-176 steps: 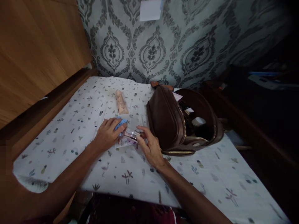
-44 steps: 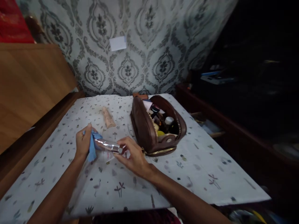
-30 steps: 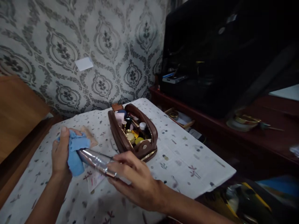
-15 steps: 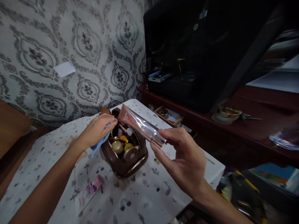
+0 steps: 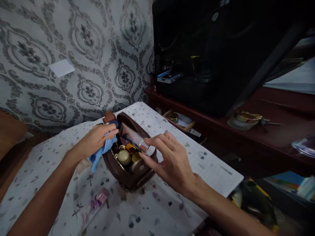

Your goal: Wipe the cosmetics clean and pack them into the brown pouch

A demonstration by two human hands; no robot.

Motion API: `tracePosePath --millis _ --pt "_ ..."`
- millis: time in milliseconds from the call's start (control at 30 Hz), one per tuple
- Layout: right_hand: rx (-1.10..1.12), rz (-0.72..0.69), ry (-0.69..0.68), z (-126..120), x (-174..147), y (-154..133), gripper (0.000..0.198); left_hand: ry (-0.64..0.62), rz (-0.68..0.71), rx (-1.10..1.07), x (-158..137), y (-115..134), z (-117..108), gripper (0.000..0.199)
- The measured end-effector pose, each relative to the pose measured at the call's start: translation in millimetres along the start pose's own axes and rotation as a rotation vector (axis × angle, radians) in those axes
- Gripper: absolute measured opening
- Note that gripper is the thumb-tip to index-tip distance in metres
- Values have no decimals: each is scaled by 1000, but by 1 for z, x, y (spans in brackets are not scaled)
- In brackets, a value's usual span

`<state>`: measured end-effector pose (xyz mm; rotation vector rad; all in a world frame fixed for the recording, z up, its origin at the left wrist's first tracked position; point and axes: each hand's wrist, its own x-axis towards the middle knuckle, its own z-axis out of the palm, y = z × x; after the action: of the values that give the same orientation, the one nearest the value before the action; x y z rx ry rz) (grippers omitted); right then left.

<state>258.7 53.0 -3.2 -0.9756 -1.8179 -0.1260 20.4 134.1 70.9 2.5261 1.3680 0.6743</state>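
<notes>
Two bare hands are busy around a dark brown leather bag with a gold zip (image 5: 131, 182), which sits unzipped in the middle of the frame. Right hand (image 5: 172, 160) has thumb and fingers clamped on the silver end of a slim pinkish tube with a shiny silver cap (image 5: 134, 137); that tube is slanted at the bag's mouth, far end pointing upper left, though I honestly can't tell how deep it goes. Left hand (image 5: 94, 139) is by the bag's left rim, fingers pinched together on a crumpled light-blue cloth (image 5: 103, 152); can't tell if they touch the leather. Just below the tube, inside the bag, is a round pale-green jar (image 5: 124, 158). Lower left, a clear-and-pink packet (image 5: 99, 198) lies on the white printed tablecloth (image 5: 157, 213), and a big black screen (image 5: 192, 42) fills the upper right.
</notes>
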Motion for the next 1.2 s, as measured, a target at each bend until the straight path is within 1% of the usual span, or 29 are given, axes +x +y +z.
tracePosePath --millis 33,100,233,367,467,567,633,733,867,933,1000,1100,1133,1200 --pt "-10 -9 -24 3 1 0 8 -69 27 -6 0 -1 0 39" --pt "-21 -26 -62 7 3 0 6 -144 58 -3 0 -4 -1 40" --pt "-36 -37 -119 13 10 -1 6 -137 62 19 -1 -4 -3 39" --pt "-97 -40 -200 19 20 -4 10 -129 64 24 -3 -4 -2 37" --pt "-162 -73 -261 25 24 -5 17 -118 62 25 -5 -5 -2 37" --pt "-203 -115 -304 28 24 -4 14 -107 60 32 -7 -8 -1 38" --pt "-196 -131 -322 27 24 -3 18 -94 63 32 -8 -10 0 38" --pt "-135 -114 -362 21 25 -2 26 -81 77 27 -10 -12 1 37" --pt "-40 -98 -347 17 33 1 26 -80 94 23 -11 -13 1 37" --pt "-70 -122 -362 19 40 3 24 -85 95 18 -12 -13 1 37" --pt "-155 -164 -449 24 50 4 20 -93 91 10 -12 -13 1 38" --pt "-303 -266 -651 35 66 5 13 -91 72 13 -11 -14 2 39" --pt "-347 -300 -707 40 71 5 15 -90 69 15 -11 -14 2 38" --pt "-408 -348 -797 48 76 6 27 -87 66 11 -11 -14 3 39"
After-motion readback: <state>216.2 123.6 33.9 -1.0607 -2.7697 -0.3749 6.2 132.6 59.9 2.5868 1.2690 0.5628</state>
